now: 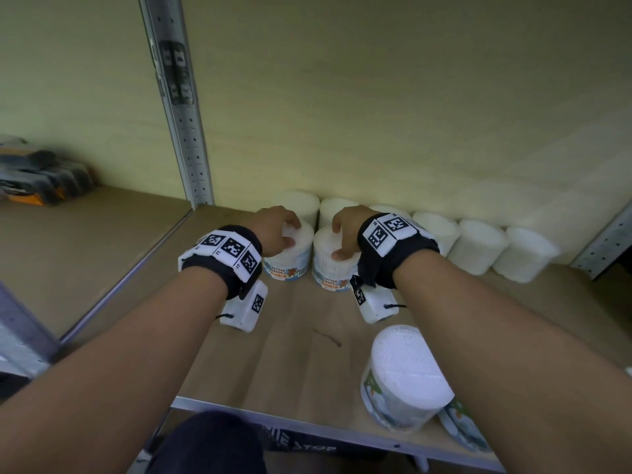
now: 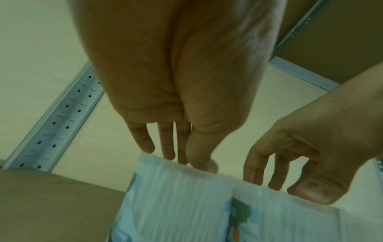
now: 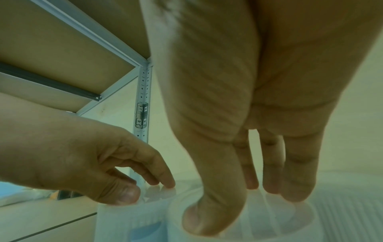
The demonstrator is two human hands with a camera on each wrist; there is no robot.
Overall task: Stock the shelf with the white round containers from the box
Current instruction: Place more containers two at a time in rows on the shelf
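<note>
Wooden shelf (image 1: 294, 357), metal frame, w/ a row of white tubs (image 1: 477, 246) along the back wall. Left hand (image 1: 273, 230) grips the lid of one front tub (image 1: 290, 260) w/ curled fingertips; right hand (image 1: 347, 230) grips the next tub (image 1: 330, 268) likewise. Another tub (image 1: 403, 374) stands near the front edge.
</note>
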